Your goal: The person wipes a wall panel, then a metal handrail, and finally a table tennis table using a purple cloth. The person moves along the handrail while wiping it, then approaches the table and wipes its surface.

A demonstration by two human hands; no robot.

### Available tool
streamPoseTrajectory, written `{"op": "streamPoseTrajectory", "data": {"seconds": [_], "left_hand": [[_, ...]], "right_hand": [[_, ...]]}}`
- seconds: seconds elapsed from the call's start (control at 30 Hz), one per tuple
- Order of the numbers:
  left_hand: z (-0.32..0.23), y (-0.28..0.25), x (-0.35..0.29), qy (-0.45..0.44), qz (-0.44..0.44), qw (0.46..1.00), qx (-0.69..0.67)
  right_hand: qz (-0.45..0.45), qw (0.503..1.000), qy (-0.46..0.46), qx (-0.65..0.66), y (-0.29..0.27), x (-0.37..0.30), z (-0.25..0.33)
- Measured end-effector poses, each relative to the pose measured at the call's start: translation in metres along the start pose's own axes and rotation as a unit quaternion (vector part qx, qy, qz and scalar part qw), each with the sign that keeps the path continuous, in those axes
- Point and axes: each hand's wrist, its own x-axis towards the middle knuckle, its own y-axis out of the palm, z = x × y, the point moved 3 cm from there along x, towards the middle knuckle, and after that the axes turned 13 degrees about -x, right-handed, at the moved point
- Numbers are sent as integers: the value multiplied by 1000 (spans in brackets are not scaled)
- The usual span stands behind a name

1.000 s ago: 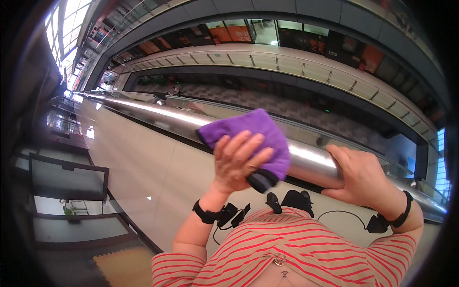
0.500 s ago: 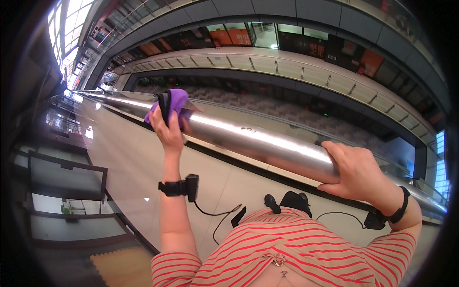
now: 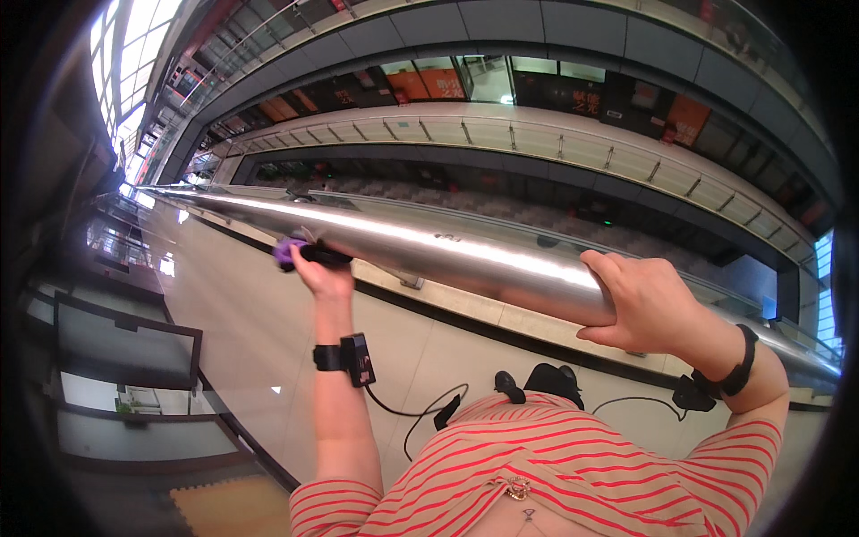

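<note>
Head camera view, looking down: a person's 2 bare hands work at a thick, shiny metal handrail (image 3: 501,273). It slants from the upper left, where it narrows into the distance, down to the lower right, with a bright streak of light along its top.

The left hand (image 3: 327,281) reaches forward, its fingers closed on a bunched purple cloth (image 3: 288,252) with black parts. The cloth is at the handrail's near edge, toward its left end; it is small and blurred, so whether it touches the metal cannot be told. The right hand (image 3: 649,304) grips the handrail closer to the body, fingers over the far edge and thumb at the near edge. Between the 2 hands, a small dark mark (image 3: 447,237) shows on the metal; whether it is a stain or a reflection is unclear.

Each wrist wears a black band carrying a small black box, 1 on the left (image 3: 360,360) and 1 on the right (image 3: 694,394), each with a thin black cable. The person wears a beige top with red stripes (image 3: 546,461) and stands on a pale, glossy floor (image 3: 268,322). A yellow mat (image 3: 228,508) with a toothed edge lies at the lower left. Beyond the handrail, a curved balcony (image 3: 488,134) with clear panels sweeps across, and bright windows (image 3: 134,54) rise at the upper left.
</note>
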Motion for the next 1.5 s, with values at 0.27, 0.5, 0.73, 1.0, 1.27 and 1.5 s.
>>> {"op": "streamPoseTrajectory", "data": {"seconds": [0.27, 0.5, 0.73, 1.0, 1.27, 1.5], "left_hand": [[145, 11, -108, -227, -23, 966, -121], [160, -6, -130, -227, 19, 970, 89], [46, 4, -58, -78, 30, 989, -121], [96, 36, -138, 175, -1, 871, 460], [19, 57, -57, 449, 195, 596, 637], [16, 93, -53, 393, 211, 567, 693]], "right_hand": [[10, 1000, -2, 0, -4, -2, 1], [-5, 1000, -9, 8, -5, -2, 0], [21, 1000, 5, 13, -3, -3, 1], [29, 999, 11, 8, -5, -3, 2], [-2, 1000, -8, 6, -7, -3, 4], [28, 999, 6, 15, -5, -3, 3]]}}
